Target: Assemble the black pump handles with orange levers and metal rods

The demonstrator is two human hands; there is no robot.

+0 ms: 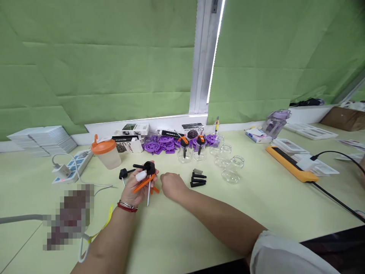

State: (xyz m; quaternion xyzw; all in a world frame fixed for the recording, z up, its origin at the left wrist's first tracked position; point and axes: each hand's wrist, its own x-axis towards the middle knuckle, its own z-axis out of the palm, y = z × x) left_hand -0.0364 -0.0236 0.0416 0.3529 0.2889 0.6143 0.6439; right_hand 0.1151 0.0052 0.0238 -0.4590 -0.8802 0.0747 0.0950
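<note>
My left hand (140, 186) is closed around a black lid (149, 167) with a pale tube (148, 192) hanging below it. Orange pieces (144, 183) are in the same grip, and a white covering wraps one of its digits. Just to the right, my right hand (172, 185) rests low over the table with curled fingers; what they hold, if anything, is hidden. A second black lid (123, 174) lies left of my left hand. Several black plastic parts (198, 180) and metal springs (197, 171) lie right of my right hand.
Behind stand two glass jars with black-and-orange lids (184, 142), open glass jars (233, 171), purple plastic parts (164, 144) and boxes (129, 145). An orange-lidded cup (107, 152) and a power strip (76, 163) are left; an orange power strip (291, 163) is right.
</note>
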